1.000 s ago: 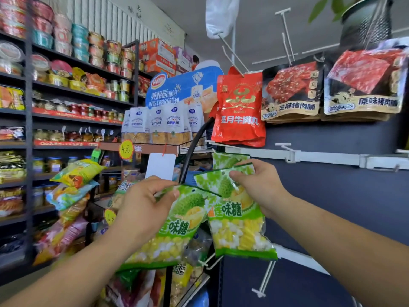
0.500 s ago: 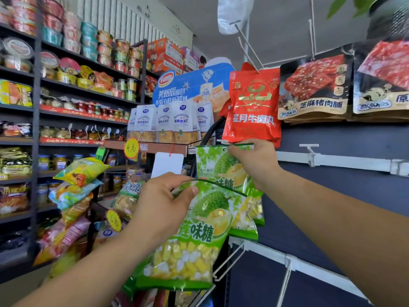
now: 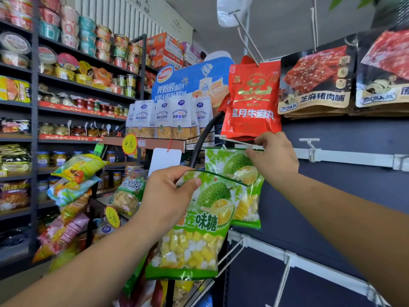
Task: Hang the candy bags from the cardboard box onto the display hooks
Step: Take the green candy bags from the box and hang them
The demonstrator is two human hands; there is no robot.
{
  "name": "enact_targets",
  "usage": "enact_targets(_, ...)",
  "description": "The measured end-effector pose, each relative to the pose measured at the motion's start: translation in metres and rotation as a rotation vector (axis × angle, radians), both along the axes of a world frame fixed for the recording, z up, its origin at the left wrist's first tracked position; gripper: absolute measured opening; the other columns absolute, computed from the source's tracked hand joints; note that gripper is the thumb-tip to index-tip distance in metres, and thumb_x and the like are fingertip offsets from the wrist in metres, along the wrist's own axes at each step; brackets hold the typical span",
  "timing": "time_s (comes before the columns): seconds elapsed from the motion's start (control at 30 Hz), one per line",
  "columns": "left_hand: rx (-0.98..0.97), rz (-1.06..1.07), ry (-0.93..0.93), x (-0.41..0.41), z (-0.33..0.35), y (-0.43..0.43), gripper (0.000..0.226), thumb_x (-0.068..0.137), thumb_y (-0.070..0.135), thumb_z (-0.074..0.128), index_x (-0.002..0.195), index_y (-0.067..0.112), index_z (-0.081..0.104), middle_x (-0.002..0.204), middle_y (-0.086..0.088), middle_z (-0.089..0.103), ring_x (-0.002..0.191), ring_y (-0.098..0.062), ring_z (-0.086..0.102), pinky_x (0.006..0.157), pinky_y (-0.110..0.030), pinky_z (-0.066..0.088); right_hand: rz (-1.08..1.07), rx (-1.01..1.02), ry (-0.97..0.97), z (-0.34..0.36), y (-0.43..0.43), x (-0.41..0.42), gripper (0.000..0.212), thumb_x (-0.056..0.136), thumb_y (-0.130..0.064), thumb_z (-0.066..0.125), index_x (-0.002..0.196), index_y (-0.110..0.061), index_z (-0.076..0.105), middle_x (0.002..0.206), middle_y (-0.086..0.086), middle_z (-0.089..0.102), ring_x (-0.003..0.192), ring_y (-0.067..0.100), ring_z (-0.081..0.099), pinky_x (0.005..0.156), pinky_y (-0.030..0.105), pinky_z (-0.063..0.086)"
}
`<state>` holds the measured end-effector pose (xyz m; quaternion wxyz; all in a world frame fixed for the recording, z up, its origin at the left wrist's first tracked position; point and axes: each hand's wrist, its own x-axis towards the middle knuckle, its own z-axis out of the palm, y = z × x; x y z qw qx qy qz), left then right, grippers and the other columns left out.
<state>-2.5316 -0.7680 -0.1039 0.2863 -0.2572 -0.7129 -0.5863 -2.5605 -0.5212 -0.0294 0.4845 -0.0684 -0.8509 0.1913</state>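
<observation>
The right hand (image 3: 273,160) pinches the rear candy bag (image 3: 234,167) at the white hook (image 3: 234,141) beside its fingers; below-left of it, the left hand (image 3: 168,196) grips the front candy bag (image 3: 199,235).

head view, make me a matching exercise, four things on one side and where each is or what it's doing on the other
1 left hand
2 right hand
3 red bag
4 blank white tag

a hangs on a red string
b grips the front candy bag by its top
c hangs above the white hook
d holds the rear candy bag at the white hook

Pairs: 1-b, 2-d, 3-c, 4-a
</observation>
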Motion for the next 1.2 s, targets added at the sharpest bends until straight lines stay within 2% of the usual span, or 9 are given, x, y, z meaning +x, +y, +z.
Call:
enact_targets(0.1,0.019,-0.027,-0.055,-0.001,0.0,0.002,0.015,0.095,0.024,0.072,0.109,0.026,0.076,0.06,-0.021,0.063,0.054,-0.016,0.044,0.049,-0.023,0.041,0.298,-0.021,0.125,-0.016,-0.012,0.03,0.029,0.091,-0.048,0.072,0.1,-0.021,0.071,0.104,-0.002,0.065,0.096,0.016,0.062,0.08,0.035,0.052)
enact_targets(0.23,0.087,-0.055,-0.078,0.007,0.0,0.008,0.01,0.095,0.023,0.071,0.103,0.021,0.077,0.05,0.013,0.057,0.05,-0.017,0.042,0.044,-0.021,0.044,0.78,-0.402,-0.337,-0.039,-0.021,0.063,0.034,0.081,-0.043,0.084,0.094,-0.012,0.08,0.093,0.006,0.079,0.083,0.013,0.072,0.074,0.026,0.052)
enact_targets(0.33,0.097,-0.065,-0.061,0.013,0.004,0.013,0.006,0.095,0.022,0.072,0.092,0.021,0.078,0.055,0.014,0.061,0.05,-0.013,0.047,0.05,-0.024,0.047,0.836,-0.639,-0.324,-0.051,-0.018,0.061,0.027,0.083,-0.023,0.084,0.099,-0.002,0.078,0.105,0.018,0.078,0.081,0.021,0.073,0.067,0.031,0.055)
enact_targets(0.43,0.045,0.036,-0.023,0.007,0.011,0.014,0.028,0.094,0.014,0.071,0.066,0.016,0.068,0.045,0.02,0.053,0.043,0.002,0.047,0.051,-0.01,0.042,0.787,-0.647,-0.198,-0.046,-0.025,0.056,0.021,0.086,-0.018,0.083,0.098,-0.003,0.075,0.103,0.019,0.078,0.086,0.028,0.077,0.074,0.038,0.062)
enact_targets(0.57,-0.025,0.194,-0.013,-0.001,0.005,0.014,0.018,0.094,0.018,0.071,0.1,0.027,0.057,0.092,0.01,0.062,0.085,-0.012,0.06,0.085,-0.028,0.049,0.683,-0.58,-0.096,-0.022,-0.035,0.041,0.01,0.09,-0.019,0.08,0.094,-0.014,0.073,0.094,0.021,0.078,0.082,0.043,0.076,0.075,0.059,0.063)
enact_targets(0.67,-0.15,0.153,-0.01,0.01,-0.006,0.018,0.03,0.096,0.016,0.067,0.125,0.021,0.06,0.109,0.011,0.059,0.108,-0.011,0.056,0.089,-0.024,0.042,0.628,-0.524,-0.036,-0.003,-0.037,0.032,0.006,0.089,-0.018,0.08,0.087,-0.018,0.075,0.093,0.022,0.076,0.069,0.03,0.067,0.069,0.045,0.063)
enact_targets(0.77,-0.317,0.157,-0.006,0.007,-0.003,0.022,0.055,0.098,0.022,0.064,0.15,0.018,0.045,0.152,0.003,0.047,0.143,-0.016,0.04,0.113,-0.027,0.034,0.599,-0.48,-0.008,0.006,-0.04,0.023,0.005,0.091,-0.018,0.078,0.088,-0.016,0.075,0.088,0.004,0.07,0.071,0.017,0.059,0.059,0.023,0.053)
enact_targets(0.9,-0.447,0.196,0.062,-0.008,0.008,0.032,0.059,0.097,0.028,0.065,0.151,0.017,0.044,0.153,0.002,0.045,0.139,-0.015,0.045,0.104,-0.017,0.031,0.55,-0.508,0.011,0.007,-0.04,0.008,0.01,0.09,-0.02,0.078,0.082,-0.02,0.073,0.081,0.004,0.066,0.072,0.024,0.056,0.065,0.034,0.05)
enact_targets(1.2,-0.636,0.148,0.103,-0.041,0.009,0.066,0.061,0.101,0.045,0.054,0.156,0.023,0.038,0.169,-0.004,0.022,0.156,-0.021,0.019,0.125,-0.041,0.027,0.275,-0.269,-0.082,0.003,-0.016,-0.005,0.01,0.087,-0.039,0.074,0.086,-0.029,0.071,0.085,0.0,0.072,0.069,0.021,0.062,0.063,0.032,0.048)
